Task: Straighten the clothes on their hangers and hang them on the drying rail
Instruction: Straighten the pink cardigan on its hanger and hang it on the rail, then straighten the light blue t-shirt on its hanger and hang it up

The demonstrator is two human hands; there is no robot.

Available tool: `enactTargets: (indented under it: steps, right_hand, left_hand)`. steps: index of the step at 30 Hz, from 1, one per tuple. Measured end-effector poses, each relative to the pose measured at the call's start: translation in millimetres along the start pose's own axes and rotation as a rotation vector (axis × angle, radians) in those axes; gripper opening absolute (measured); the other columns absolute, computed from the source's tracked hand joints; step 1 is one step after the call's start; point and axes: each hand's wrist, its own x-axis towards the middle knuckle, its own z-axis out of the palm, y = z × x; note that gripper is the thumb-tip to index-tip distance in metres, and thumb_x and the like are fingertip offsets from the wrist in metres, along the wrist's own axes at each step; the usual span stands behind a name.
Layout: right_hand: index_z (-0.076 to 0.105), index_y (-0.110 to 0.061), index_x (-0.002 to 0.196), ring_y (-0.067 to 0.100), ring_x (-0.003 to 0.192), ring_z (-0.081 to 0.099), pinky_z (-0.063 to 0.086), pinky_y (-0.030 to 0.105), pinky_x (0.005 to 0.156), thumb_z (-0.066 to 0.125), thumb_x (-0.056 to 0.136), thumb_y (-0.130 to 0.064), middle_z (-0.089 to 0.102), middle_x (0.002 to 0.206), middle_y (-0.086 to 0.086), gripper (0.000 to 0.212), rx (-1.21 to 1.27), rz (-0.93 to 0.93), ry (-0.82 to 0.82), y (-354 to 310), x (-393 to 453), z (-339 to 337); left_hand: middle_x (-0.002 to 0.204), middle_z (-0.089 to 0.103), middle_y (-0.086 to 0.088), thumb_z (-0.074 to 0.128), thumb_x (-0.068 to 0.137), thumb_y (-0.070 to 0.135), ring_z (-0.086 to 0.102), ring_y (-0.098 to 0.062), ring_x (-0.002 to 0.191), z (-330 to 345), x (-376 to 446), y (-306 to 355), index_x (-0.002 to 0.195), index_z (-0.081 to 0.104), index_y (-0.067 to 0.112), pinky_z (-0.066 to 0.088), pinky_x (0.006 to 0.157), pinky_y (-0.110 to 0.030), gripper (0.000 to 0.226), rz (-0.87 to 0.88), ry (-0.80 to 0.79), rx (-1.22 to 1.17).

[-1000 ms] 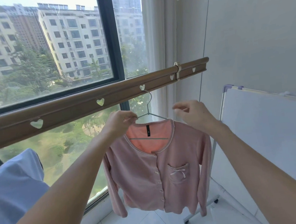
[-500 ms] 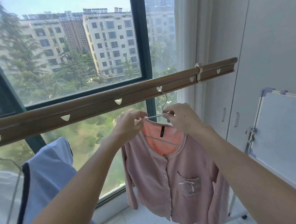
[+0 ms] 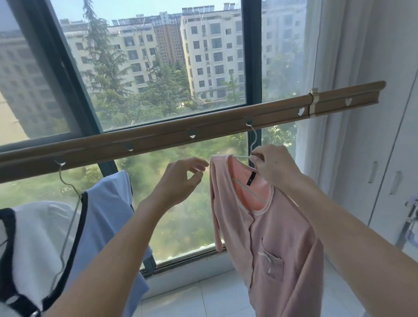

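A pink buttoned cardigan point(image 3: 269, 239) with a chest pocket hangs on a thin wire hanger point(image 3: 253, 141), whose hook sits in a heart-shaped hole of the brown drying rail point(image 3: 165, 137). My right hand point(image 3: 272, 166) pinches the hanger at the cardigan's collar. My left hand point(image 3: 181, 178) hovers just left of the cardigan's shoulder, fingers curled and apart, holding nothing. Further left on the rail hang a light blue garment point(image 3: 106, 219) and a white garment with black trim point(image 3: 20, 253) on another wire hanger point(image 3: 68, 182).
A large window point(image 3: 157, 61) with dark frames stands behind the rail. A sheer curtain point(image 3: 319, 45) and white cupboard doors point(image 3: 392, 140) fill the right side. A whiteboard stand point(image 3: 412, 215) leans at the lower right. White floor tiles point(image 3: 192, 310) lie below.
My left hand has let go of the cardigan's collar and moved left. The cardigan has turned partly sideways on its hanger. The view has swung left, showing more of the hung garments.
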Motion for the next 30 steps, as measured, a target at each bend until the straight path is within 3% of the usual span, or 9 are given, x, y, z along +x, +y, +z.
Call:
enactTargets:
  steps: [4, 6, 13, 16, 18, 22, 26, 30]
  right_hand:
    - [0.066, -0.011, 0.114, 0.031, 0.1, 0.061, 0.051, 0.039, 0.083, 0.058, 0.095, -0.027, 0.065, 0.103, 0.01, 0.027, -0.033, 0.086, 0.124, -26.7, -15.8, -1.8]
    - [0.062, -0.008, 0.118, 0.032, 0.102, 0.059, 0.051, 0.042, 0.087, 0.06, 0.093, -0.025, 0.061, 0.109, 0.012, 0.03, -0.031, 0.075, 0.204, -48.5, -25.2, -0.6]
    - [0.064, -0.011, 0.114, 0.018, 0.089, 0.058, 0.05, 0.04, 0.088, 0.06, 0.089, -0.023, 0.066, 0.094, 0.003, 0.028, 0.088, 0.002, 0.128, -132.5, -67.8, 32.3]
    - [0.064, -0.011, 0.115, 0.013, 0.091, 0.052, 0.04, 0.029, 0.08, 0.058, 0.091, -0.022, 0.068, 0.098, 0.003, 0.027, 0.111, 0.006, 0.077, -163.6, -90.2, 45.4]
    - [0.065, -0.011, 0.115, 0.017, 0.094, 0.061, 0.046, 0.029, 0.077, 0.059, 0.091, -0.021, 0.069, 0.101, 0.004, 0.027, 0.124, -0.008, 0.057, -181.7, -106.6, 56.0]
    - [0.067, -0.011, 0.112, 0.019, 0.09, 0.066, 0.056, 0.037, 0.084, 0.06, 0.09, -0.021, 0.071, 0.096, 0.004, 0.026, 0.157, -0.01, 0.025, -207.5, -131.3, 73.6]
    - [0.069, -0.01, 0.111, 0.017, 0.088, 0.065, 0.051, 0.026, 0.077, 0.059, 0.091, -0.019, 0.071, 0.098, 0.004, 0.025, 0.185, -0.008, -0.037, -237.4, -149.6, 87.1]
    - [0.072, -0.014, 0.108, 0.021, 0.078, 0.067, 0.045, 0.014, 0.057, 0.052, 0.092, -0.012, 0.071, 0.097, 0.004, 0.026, 0.191, -0.056, -0.136, -260.8, -161.1, 101.4]
  left_hand:
    - [0.1, 0.07, 0.01, 0.058, 0.091, 0.013, 0.063, -0.002, 0.093, -24.3, -20.7, -5.2, 0.109, 0.069, 0.023, 0.046, 0.076, -0.017, 0.024, -0.015, 0.025, -0.022]
    - [0.101, 0.07, 0.008, 0.059, 0.09, 0.011, 0.064, -0.003, 0.093, -38.1, -34.6, -10.0, 0.109, 0.069, 0.021, 0.045, 0.075, -0.015, 0.024, 0.0, 0.033, -0.036]
    - [0.097, 0.071, 0.003, 0.06, 0.089, 0.002, 0.067, -0.009, 0.091, -99.5, -101.1, -28.8, 0.107, 0.07, 0.013, 0.047, 0.074, -0.008, 0.024, 0.045, 0.07, -0.088]
    - [0.092, 0.071, 0.005, 0.059, 0.089, -0.001, 0.067, -0.007, 0.089, -133.6, -135.1, -39.5, 0.103, 0.071, 0.014, 0.049, 0.075, -0.011, 0.025, 0.053, 0.095, -0.112]
    - [0.09, 0.072, 0.004, 0.059, 0.089, 0.0, 0.067, -0.006, 0.087, -156.4, -156.8, -49.0, 0.1, 0.071, 0.019, 0.053, 0.075, -0.016, 0.025, 0.029, 0.143, -0.11]
    - [0.085, 0.072, 0.0, 0.06, 0.09, 0.01, 0.066, -0.011, 0.077, -175.6, -194.4, -71.3, 0.102, 0.07, 0.015, 0.054, 0.07, -0.026, 0.016, -0.122, 0.217, -0.058]
    - [0.1, 0.066, 0.0, 0.056, 0.094, 0.022, 0.063, -0.012, 0.086, -169.6, -226.5, -92.7, 0.118, 0.06, 0.018, 0.047, 0.069, -0.021, 0.025, -0.321, 0.056, -0.061]
    - [0.109, 0.067, 0.001, 0.045, 0.099, 0.025, 0.065, -0.015, 0.097, -160.5, -242.9, -105.3, 0.125, 0.058, 0.019, 0.05, 0.081, -0.03, 0.03, -0.383, -0.07, -0.132]
